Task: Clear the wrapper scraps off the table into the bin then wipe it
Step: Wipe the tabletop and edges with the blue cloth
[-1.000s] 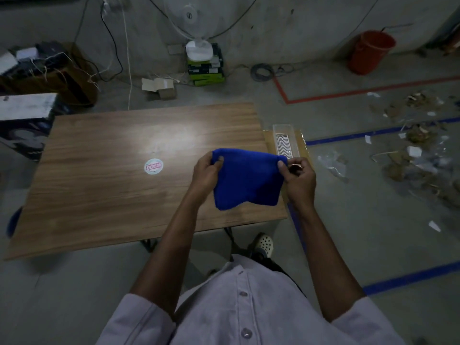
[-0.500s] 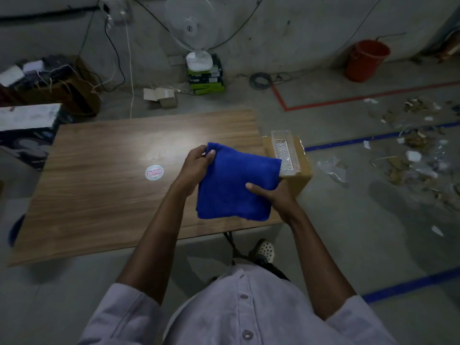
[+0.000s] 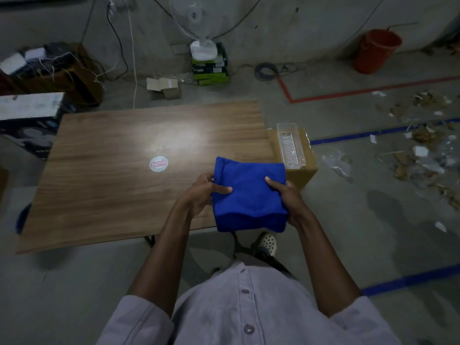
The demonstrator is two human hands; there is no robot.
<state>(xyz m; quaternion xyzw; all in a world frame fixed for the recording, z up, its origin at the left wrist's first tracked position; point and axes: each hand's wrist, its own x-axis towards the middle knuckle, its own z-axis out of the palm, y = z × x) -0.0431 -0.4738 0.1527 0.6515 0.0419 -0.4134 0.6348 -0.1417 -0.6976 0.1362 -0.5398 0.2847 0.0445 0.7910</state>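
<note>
Folded down since a second ago, when it hung from its top corners, the blue cloth (image 3: 249,195) is now a thick, squarish pad held flat, and both hands have shifted from those corners to its sides. Beneath it the counter (image 3: 112,195) is a broad rectangle of wood-grain laminate, smooth and hard, with a pale glare near its middle. A brown cardboard box (image 3: 305,171) stands on the floor just beside the counter's right edge. The cloth hangs over the counter's near right corner without touching it; it looks like soft, napped microfibre, light and limp, so I judge it will sag wherever it is unsupported and is best taken flat under the palm, or by a folded edge, for wiping. The left hand (image 3: 200,192) grips its left side with the thumb lying across the top, and the right hand (image 3: 286,197) grips the right side the same way, fingers hidden underneath. A clear, ribbed plastic tray (image 3: 290,145) lies on top of the box. Smallest, a round white sticker (image 3: 158,164) with red lettering lies flat on the counter, well to the left of the cloth.
</note>
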